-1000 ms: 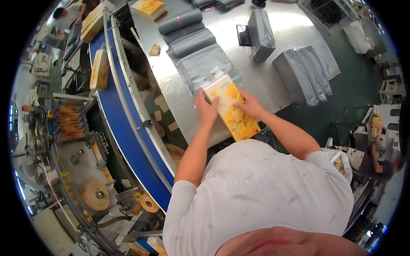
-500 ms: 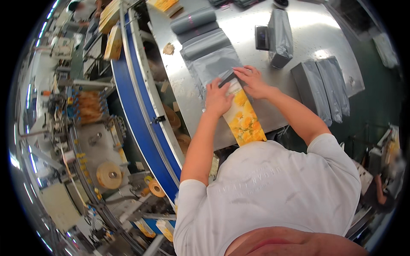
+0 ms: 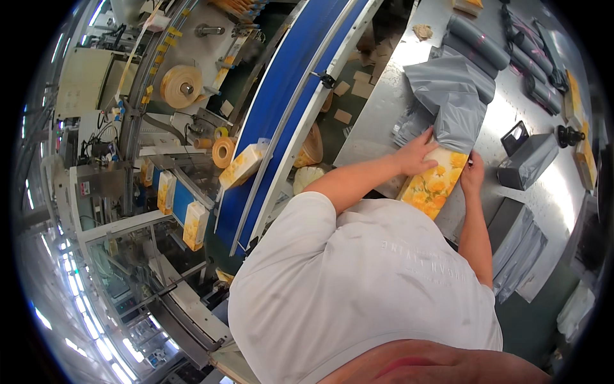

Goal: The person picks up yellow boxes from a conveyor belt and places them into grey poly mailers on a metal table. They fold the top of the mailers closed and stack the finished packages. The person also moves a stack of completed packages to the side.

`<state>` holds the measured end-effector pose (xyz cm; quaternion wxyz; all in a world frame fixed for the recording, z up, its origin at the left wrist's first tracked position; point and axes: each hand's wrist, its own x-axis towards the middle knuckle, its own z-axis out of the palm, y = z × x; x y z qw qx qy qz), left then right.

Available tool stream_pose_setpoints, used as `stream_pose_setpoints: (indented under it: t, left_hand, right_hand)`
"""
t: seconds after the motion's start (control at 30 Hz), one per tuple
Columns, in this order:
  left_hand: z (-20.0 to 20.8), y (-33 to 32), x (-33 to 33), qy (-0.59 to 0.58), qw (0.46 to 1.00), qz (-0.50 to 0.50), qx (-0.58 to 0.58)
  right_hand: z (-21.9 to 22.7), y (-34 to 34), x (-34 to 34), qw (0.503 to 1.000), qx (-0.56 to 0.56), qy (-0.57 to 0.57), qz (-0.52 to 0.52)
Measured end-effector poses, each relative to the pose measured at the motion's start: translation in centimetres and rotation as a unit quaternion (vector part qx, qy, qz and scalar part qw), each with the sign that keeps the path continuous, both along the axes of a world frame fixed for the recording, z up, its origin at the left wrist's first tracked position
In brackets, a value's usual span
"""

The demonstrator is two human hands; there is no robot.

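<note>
A long pack printed with yellow flowers point(image 3: 430, 191) lies in front of me, its near end against my shirt. Its far end is inside the mouth of a loose, crumpled grey plastic bag point(image 3: 457, 118). My left hand point(image 3: 416, 155) holds the pack's left side just at the bag's mouth, thumb over the top face. Along the right edge, the fingers of my right hand point(image 3: 472, 174) are closed round the pack and the bag's rim. Behind the bag is a grey roll of bags point(image 3: 478, 43).
To the left of the metal table point(image 3: 364, 144) runs a blue conveyor point(image 3: 281, 83) carrying a flower-printed pack point(image 3: 244, 165). On the right stand a grey-wrapped block point(image 3: 529, 161), a dark phone-like device point(image 3: 513, 137) and several grey-wrapped packs point(image 3: 519, 246). More grey rolls point(image 3: 534, 57) lie at the far right.
The view has swung leftward. The grey bag, flat beyond the pack before, is now lifted and over the pack's far end. My hands have moved from that end to the pack's two sides.
</note>
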<state>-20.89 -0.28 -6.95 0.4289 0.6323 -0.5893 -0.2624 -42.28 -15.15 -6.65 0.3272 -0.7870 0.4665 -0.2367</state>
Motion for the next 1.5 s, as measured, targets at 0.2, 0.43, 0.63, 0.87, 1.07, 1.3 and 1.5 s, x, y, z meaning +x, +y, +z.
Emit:
stream_pose_setpoints:
  t: [0.2,0.43,0.63,0.87,1.07,1.3,1.5]
  left_hand:
    - [-3.0,-4.5,2.4,0.019,0.968,0.249,-0.009]
    - [-3.7,-2.8,4.0,-0.185,0.978,0.011,0.094]
    - [-2.7,11.9,5.8,-0.017,0.905,-0.323,0.275]
    - [-2.8,8.7,8.0,0.071,0.963,-0.085,0.245]
    - [-2.4,10.6,7.3,0.164,0.950,-0.046,0.262]
    - [-3.2,11.3,6.8,0.121,0.977,-0.048,0.171]
    - [-3.4,11.4,7.3,0.111,0.967,-0.085,0.213]
  right_hand:
    - [-0.7,-0.2,0.8,0.993,0.046,0.112,0.014]
    - [-1.5,4.7,-1.7,0.975,0.088,0.205,-0.001]
    - [2.2,16.6,-5.8,0.881,0.226,0.311,0.274]
    - [3.0,13.8,-2.7,0.943,0.120,0.304,0.067]
    - [8.2,17.2,5.4,0.970,0.005,0.179,0.166]
    - [3.3,18.9,10.5,0.988,-0.049,0.054,0.139]
    - [1.6,23.4,5.6,0.986,0.033,0.038,0.158]
